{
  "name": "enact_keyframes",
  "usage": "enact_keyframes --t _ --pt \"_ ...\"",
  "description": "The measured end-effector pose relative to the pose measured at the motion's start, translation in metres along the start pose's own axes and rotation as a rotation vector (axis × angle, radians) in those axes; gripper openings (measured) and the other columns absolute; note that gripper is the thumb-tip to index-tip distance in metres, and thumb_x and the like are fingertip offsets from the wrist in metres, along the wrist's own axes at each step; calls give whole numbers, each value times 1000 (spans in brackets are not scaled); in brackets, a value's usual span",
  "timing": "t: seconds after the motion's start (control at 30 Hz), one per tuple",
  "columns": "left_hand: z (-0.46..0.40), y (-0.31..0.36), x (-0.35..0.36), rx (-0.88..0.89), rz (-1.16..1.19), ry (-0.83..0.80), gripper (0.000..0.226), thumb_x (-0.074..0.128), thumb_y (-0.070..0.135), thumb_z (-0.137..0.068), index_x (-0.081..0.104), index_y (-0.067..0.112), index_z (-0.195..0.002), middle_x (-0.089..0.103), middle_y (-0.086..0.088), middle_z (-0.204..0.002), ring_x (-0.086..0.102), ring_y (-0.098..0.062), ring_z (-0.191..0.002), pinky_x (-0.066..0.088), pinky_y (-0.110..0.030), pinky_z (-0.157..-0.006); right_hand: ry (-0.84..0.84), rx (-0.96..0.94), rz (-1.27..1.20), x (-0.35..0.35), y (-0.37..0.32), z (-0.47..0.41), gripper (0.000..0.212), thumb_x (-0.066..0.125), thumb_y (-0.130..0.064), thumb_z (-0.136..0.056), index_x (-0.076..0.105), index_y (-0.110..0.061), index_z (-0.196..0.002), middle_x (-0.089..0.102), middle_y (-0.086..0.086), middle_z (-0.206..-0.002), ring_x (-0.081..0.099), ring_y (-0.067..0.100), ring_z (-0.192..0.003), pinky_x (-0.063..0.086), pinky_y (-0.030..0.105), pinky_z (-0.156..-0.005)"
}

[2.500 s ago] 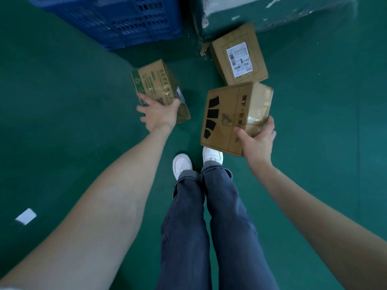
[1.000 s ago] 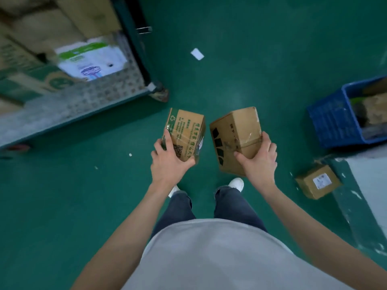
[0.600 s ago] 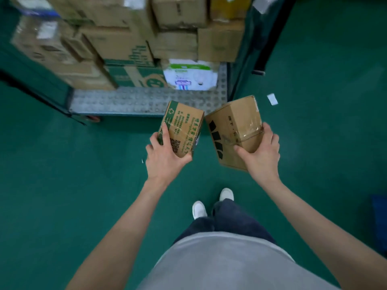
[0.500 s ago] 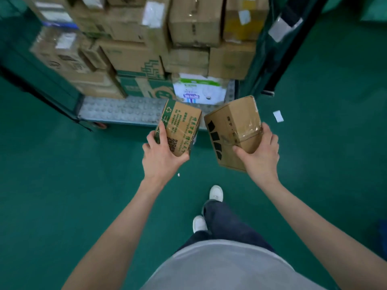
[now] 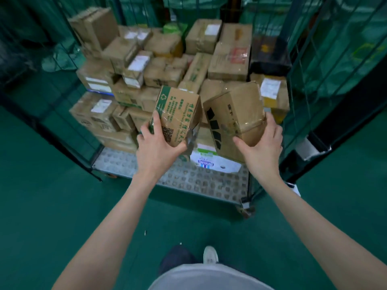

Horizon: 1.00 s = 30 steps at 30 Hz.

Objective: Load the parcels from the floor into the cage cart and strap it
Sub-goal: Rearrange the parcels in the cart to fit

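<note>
**A:** What does each grip hold?

**B:** Your left hand (image 5: 156,150) is curled round the lower end of the green-printed box (image 5: 177,116), thumb on its right edge and fingers wrapped over its left. Your right hand (image 5: 260,146) clasps the lower right corner of the black-marked box (image 5: 232,118), thumb on the front face, fingers behind. Both grips are closed on their loads; the two parcels sit side by side at the centre of the frame, nearly touching, each tilted.

**A:** Which step is this?

**B:** Judged from the frame, the carry is ending and placement is about to begin. Both parcels hang over the studded cart floor (image 5: 188,178), just before the stacked parcels (image 5: 163,65) that fill the upper centre.

**A:** What does the next move call for?

**B:** Find each box a level seat. The pile looks uneven and high toward the back, so you would likely reach up and forward, set one box, then the other, and let go only once each rests flat. The cage side (image 5: 314,80) at right stands close to your right hand; mind it. No strap is visible, so strapping is not yet done.
</note>
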<state>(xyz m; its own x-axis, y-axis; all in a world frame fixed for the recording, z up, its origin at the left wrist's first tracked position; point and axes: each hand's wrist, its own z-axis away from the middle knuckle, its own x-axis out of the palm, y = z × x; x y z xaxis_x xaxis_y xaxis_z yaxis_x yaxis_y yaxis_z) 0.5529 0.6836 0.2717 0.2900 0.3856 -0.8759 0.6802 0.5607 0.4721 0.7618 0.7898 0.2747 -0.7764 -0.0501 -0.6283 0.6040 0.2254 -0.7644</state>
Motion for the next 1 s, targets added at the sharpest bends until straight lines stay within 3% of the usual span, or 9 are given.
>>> enact_keyframes --t 0.2,0.33,0.5,0.7,1.0 --pt "-85 13 -31 38 6 52 104 63 60 -79 2 27 -156 28 -16 -146 38 -40 -128 44 -51 -94 78 -55 -56 22 -43 -73 96 77 -40 -81 18 -22 -155 30 9 -150 26 28 -141 20 50 -114" --pt "-143 7 -48 42 33 55 103 62 59 -82 0 25 -157 23 -17 -152 32 -41 -134 41 -53 -101 115 -55 -93 45 -74 -115 95 76 -42 -82 17 -23 -155 31 8 -148 26 29 -141 22 51 -117" --pt "-219 -18 -67 75 117 51 103 61 61 -81 0 28 -157 26 -15 -150 36 -39 -133 42 -53 -103 170 21 -174 83 -108 -164 96 77 -43 -81 18 -24 -154 30 7 -150 29 28 -140 27 56 -115" --pt "-303 -38 -90 95 228 -6 98 59 59 -86 -1 30 -157 23 -16 -153 37 -39 -133 40 -49 -103 234 124 -298 117 -141 -213 96 77 -44 -81 18 -27 -154 28 3 -154 33 25 -140 34 48 -113" --pt "-365 -40 -71 63 484 -142 90 56 53 -92 3 24 -158 15 -8 -163 15 -26 -148 23 -47 -115 342 284 -460 121 -135 -267 92 78 -36 -81 24 -16 -153 36 6 -149 37 23 -136 35 43 -114"
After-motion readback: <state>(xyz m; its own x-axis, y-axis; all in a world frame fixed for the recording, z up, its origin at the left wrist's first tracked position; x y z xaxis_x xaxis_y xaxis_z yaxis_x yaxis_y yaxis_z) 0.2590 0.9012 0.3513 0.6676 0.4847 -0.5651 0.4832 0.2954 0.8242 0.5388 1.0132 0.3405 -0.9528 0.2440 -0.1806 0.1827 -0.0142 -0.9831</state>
